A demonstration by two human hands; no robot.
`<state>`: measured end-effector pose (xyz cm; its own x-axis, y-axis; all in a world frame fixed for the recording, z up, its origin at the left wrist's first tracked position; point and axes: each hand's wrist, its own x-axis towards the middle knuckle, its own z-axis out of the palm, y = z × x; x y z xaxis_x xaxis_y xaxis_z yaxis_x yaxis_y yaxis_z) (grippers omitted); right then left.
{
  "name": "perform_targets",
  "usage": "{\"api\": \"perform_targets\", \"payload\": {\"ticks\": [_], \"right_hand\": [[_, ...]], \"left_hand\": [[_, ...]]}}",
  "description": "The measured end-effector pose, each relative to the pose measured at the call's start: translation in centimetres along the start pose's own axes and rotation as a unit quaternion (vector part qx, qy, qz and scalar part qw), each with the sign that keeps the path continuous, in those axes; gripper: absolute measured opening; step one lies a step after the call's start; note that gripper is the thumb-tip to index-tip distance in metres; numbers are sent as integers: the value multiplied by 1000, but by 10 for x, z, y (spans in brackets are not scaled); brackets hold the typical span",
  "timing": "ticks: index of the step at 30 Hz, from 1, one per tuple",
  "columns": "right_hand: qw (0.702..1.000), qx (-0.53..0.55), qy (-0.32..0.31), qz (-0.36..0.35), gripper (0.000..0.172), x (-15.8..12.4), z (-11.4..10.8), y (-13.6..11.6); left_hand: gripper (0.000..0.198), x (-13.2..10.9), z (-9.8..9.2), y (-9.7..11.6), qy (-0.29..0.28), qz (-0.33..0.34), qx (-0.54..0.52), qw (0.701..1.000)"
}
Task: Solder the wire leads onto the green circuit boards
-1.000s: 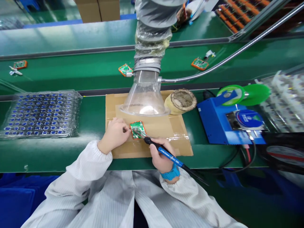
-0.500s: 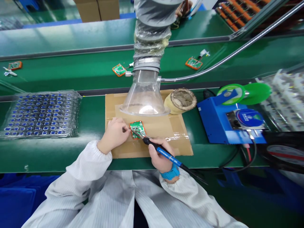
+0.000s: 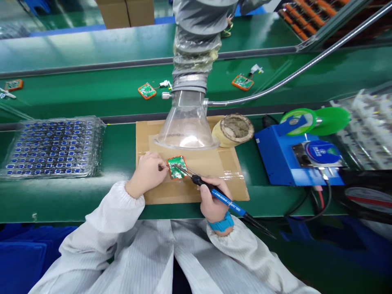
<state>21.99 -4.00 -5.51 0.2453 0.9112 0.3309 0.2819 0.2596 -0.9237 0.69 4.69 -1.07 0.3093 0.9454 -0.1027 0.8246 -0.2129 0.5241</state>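
Observation:
A green circuit board (image 3: pixel 179 172) in an orange frame lies on the cardboard sheet (image 3: pixel 196 192). My right hand (image 3: pixel 214 200) is closed around a blue-and-black soldering iron (image 3: pixel 225 200), whose metal tip reaches over the board's upper middle. At the board's left edge, my left hand (image 3: pixel 150 173) is closed in a pinch. A thin dark wire seems to run from its fingertips to the board, with a small dark end showing in the curled fingers. Whether the iron's tip touches the board I cannot tell.
A clear fume hood (image 3: pixel 186 126) hangs above the cardboard, beside a crusted round pot (image 3: pixel 234 130). Stacked clear trays (image 3: pixel 55 147) stand left; a blue solder feeder (image 3: pixel 275 159) with a green reel stands right. Behind, the green conveyor (image 3: pixel 92 102) carries several boards.
My right hand and the soldering iron have shifted slightly right, the tip a little up across the board. My left hand stays put. Boards on the conveyor have moved left.

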Motion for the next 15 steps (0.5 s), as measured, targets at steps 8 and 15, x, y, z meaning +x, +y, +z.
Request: {"api": "perform_targets", "payload": {"ticks": [8,15], "right_hand": [[993,-41,106,-39,13,23,-34,15],[992,-38,118,-30,16,25,-47,21]], "left_hand": [[13,-7,-15,-5,-19,30,-5,999],[19,9,-48,-34,-88,-172,-400,896]]}}
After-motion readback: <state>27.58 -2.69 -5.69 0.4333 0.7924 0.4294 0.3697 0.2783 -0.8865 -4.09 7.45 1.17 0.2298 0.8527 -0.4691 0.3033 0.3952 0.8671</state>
